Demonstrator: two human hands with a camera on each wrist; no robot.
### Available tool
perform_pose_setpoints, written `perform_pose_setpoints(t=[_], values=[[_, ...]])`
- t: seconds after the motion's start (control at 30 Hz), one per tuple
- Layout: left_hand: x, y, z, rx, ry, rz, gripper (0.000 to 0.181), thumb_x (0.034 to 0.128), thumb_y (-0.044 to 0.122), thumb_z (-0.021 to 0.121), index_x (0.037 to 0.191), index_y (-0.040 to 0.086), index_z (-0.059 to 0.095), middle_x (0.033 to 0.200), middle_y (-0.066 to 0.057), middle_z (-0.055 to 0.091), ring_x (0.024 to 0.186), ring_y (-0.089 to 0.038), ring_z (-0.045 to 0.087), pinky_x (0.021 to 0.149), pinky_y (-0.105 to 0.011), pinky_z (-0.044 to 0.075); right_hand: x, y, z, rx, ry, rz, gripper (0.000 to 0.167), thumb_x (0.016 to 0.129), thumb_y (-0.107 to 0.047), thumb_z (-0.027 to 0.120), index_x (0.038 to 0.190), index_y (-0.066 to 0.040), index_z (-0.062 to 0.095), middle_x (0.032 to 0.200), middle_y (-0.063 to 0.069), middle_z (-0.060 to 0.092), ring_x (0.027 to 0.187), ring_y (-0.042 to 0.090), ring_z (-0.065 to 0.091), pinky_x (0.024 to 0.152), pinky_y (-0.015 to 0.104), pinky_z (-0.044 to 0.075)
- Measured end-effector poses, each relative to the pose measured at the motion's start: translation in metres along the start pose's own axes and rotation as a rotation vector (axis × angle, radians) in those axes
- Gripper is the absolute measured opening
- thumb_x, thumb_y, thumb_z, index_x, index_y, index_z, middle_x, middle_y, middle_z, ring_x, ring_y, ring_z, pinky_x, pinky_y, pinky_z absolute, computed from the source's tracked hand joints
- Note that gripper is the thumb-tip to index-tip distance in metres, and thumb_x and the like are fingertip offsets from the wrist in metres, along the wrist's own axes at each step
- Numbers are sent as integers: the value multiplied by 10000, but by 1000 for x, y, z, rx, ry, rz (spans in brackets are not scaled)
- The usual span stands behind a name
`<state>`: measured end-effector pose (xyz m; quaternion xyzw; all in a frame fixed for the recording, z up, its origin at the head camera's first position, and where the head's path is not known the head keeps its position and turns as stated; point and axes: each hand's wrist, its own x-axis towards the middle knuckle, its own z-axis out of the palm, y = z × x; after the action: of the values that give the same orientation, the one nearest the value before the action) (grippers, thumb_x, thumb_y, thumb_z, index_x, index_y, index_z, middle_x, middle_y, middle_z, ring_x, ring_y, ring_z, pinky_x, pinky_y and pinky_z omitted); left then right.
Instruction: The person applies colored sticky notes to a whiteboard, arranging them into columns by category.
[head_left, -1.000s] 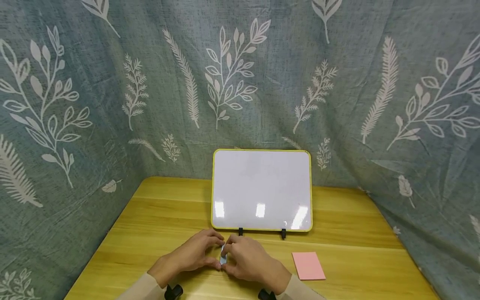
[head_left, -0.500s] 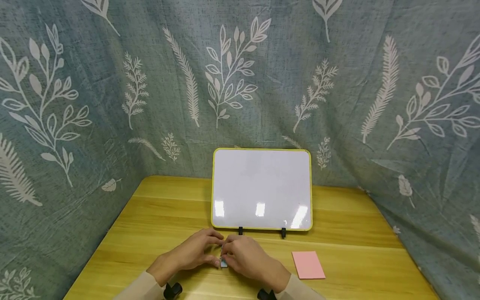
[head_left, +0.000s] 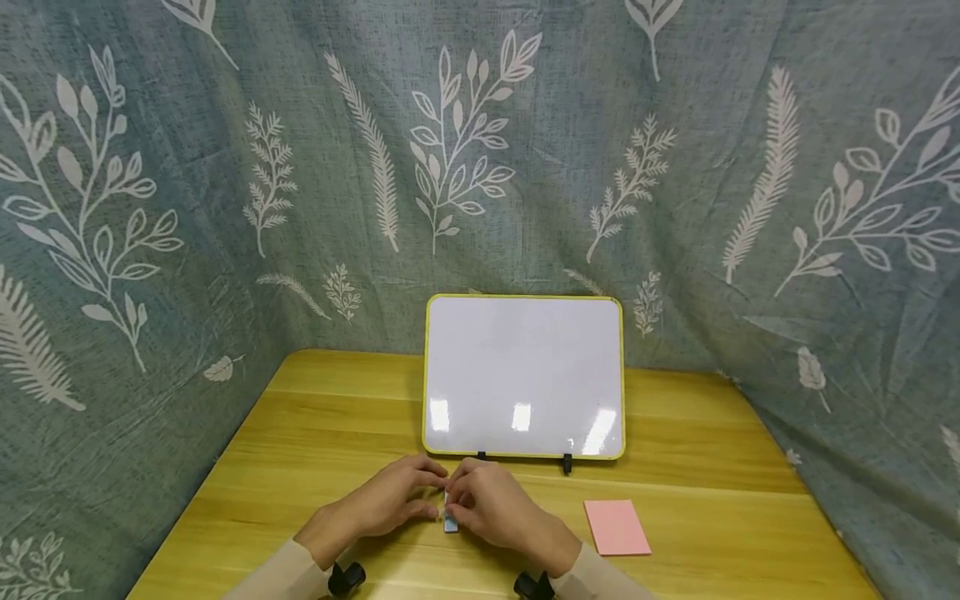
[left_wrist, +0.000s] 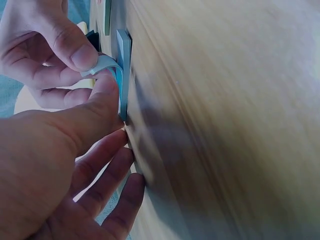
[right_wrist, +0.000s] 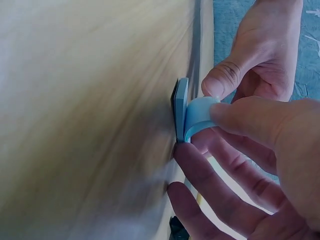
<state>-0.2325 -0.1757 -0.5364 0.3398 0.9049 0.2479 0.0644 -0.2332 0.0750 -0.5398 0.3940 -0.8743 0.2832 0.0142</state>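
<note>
A small light-blue pad of narrow sticky notes [head_left: 451, 525] lies on the wooden table between the two hands. My right hand [head_left: 495, 508] pinches its top sheet [right_wrist: 198, 112] between thumb and finger, and the sheet curls up in an arc. One end of that sheet still meets the pad [right_wrist: 181, 112]. My left hand [head_left: 386, 504] rests around the pad's left side with loosely bent fingers. Its thumb [right_wrist: 216, 86] is beside the raised sheet; whether a left fingertip touches the pad's far end is hard to tell.
A pink square sticky-note pad [head_left: 618, 527] lies to the right of my right hand. Behind the hands, a yellow-framed whiteboard [head_left: 523, 375] stands on black feet [head_left: 567, 464]. A patterned cloth [head_left: 315, 192] hangs round the table [head_left: 337, 400].
My right hand has shifted slightly up and away, curling the top sheet off the pad. The left thumb has drawn a little back from the pad's near end.
</note>
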Motion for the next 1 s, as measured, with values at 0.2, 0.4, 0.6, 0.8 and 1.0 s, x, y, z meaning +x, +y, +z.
perform_pose_setpoints(t=[0.2,0.4,0.6,0.8,1.0], values=[[0,0,0,-38,17,-4,378,1132,235,782,1459,46,803,1539,-90,733,1411,-354,715,1204,-560,596,0,2,-3,172,23,117,143,993,-132,951,868,-168,892,1033,-48,814,929,-17,738,778,175,608],[0,1,2,-32,33,-14,378,1120,248,800,1431,35,816,1524,-86,744,1404,-349,720,1206,-559,595,-1,2,-7,268,23,197,146,986,-227,971,873,-196,883,1047,5,858,830,37,818,748,211,633],[1,1,5,-10,47,-37,365,1102,255,829,1396,39,835,1511,-79,753,1397,-328,724,1202,-547,602,-1,6,-6,314,6,227,143,994,-265,964,883,-214,891,1083,33,893,878,106,870,756,219,660],[2,1,8,-13,52,-56,417,1071,334,865,1377,51,845,1501,-75,756,1391,-320,729,1201,-541,605,-1,9,-4,355,8,237,134,1008,-244,948,896,-190,898,1032,27,894,895,167,879,757,233,671],[2,3,9,-35,63,-74,423,1054,370,888,1348,68,854,1498,-82,756,1385,-334,732,1189,-557,611,0,8,-3,310,26,259,148,1034,-224,916,900,-180,870,935,-51,860,844,61,785,742,214,621]])
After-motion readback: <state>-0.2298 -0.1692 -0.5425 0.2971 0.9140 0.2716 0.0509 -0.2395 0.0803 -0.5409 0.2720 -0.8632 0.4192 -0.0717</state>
